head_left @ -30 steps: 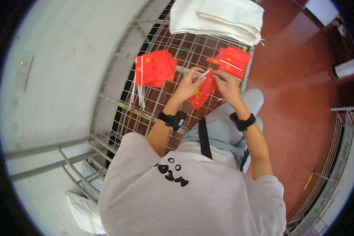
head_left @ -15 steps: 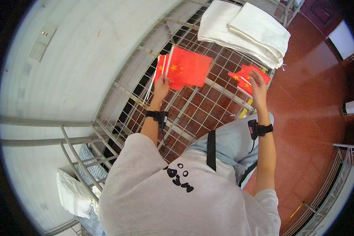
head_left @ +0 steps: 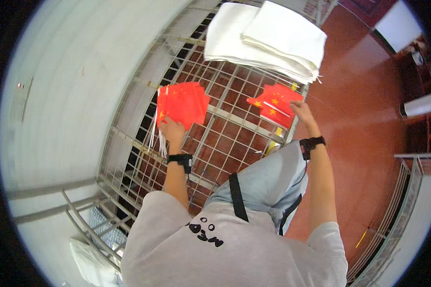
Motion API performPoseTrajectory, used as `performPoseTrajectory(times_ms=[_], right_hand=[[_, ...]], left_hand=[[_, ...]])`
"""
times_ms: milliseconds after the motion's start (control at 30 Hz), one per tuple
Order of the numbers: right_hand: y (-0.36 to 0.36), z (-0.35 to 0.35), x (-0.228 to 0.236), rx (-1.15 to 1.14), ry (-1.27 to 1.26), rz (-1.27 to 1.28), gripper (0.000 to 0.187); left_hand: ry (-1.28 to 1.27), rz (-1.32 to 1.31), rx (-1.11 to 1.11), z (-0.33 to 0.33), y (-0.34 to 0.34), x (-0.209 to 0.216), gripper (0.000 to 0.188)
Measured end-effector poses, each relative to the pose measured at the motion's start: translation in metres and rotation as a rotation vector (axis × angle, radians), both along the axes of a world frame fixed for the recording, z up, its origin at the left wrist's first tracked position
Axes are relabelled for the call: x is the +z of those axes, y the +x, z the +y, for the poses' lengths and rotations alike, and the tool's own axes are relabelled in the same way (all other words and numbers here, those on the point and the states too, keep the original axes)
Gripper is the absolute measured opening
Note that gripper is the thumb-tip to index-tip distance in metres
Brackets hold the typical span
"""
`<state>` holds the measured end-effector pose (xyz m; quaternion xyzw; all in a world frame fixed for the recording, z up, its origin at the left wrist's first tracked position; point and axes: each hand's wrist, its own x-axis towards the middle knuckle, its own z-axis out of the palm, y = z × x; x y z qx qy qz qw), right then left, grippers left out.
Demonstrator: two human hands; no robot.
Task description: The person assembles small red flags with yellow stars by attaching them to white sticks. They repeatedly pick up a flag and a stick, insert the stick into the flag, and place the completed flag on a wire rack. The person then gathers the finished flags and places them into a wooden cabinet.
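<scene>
Small red flags with yellow stars and white sticks lie in two groups on a wire-mesh bed frame [head_left: 234,126]. The left pile of flags [head_left: 184,103] is stacked fairly evenly, its white sticks pointing toward me. My left hand [head_left: 172,131] is at the pile's near left corner, fingers closed around a flag's stick; the fingertips are partly hidden. The right group of flags [head_left: 277,98] lies more loosely, with a white stick across it. My right hand [head_left: 302,114] pinches the right edge of a flag there. Both wrists wear black straps with small devices.
Folded white bedding [head_left: 273,36] lies at the far end of the frame. A pale wall [head_left: 76,105] runs along the left, with metal rails [head_left: 81,205] near me. Reddish floor [head_left: 354,119] extends to the right. A white pillow-like bundle [head_left: 93,263] is at lower left.
My left hand has brought the flag it held down onto the left pile. My right hand has moved from above the right group to its right edge. The view has shifted.
</scene>
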<state>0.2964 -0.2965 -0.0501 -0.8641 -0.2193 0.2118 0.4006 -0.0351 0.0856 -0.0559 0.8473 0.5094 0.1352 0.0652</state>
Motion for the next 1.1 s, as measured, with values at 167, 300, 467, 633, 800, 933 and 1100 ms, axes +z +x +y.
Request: performPoseTrajectory(times_ms=[167, 300, 467, 633, 800, 933, 1100], right_hand=[[0.017, -0.003, -0.028, -0.029, 0.03, -0.003, 0.027], [0.011, 0.014, -0.03, -0.05, 0.119, 0.04, 0.024], [-0.004, 0.032, -0.033, -0.042, 0.185, 0.055, 0.024], [-0.016, 0.039, -0.006, -0.004, 0.134, 0.015, 0.025], [-0.042, 0.041, 0.035, 0.005, 0.243, 0.002, 0.024], [-0.089, 0.076, 0.107, 0.098, 0.396, -0.004, 0.027], [-0.129, 0.092, 0.167, 0.055, 0.546, 0.107, 0.028]], left_hand=[[0.04, 0.06, 0.209, 0.017, -0.009, -0.005, 0.046], [-0.081, 0.097, 0.314, 0.031, -0.03, 0.004, 0.04], [-0.128, 0.135, 0.19, 0.035, -0.045, 0.0, 0.028], [-0.035, -0.029, 0.19, 0.033, -0.051, 0.01, 0.026], [-0.401, -0.543, -0.086, 0.015, -0.034, 0.069, 0.03], [-0.927, -0.627, -0.442, -0.047, -0.005, 0.103, 0.024], [-1.158, -0.55, -0.764, -0.114, 0.027, 0.124, 0.013]])
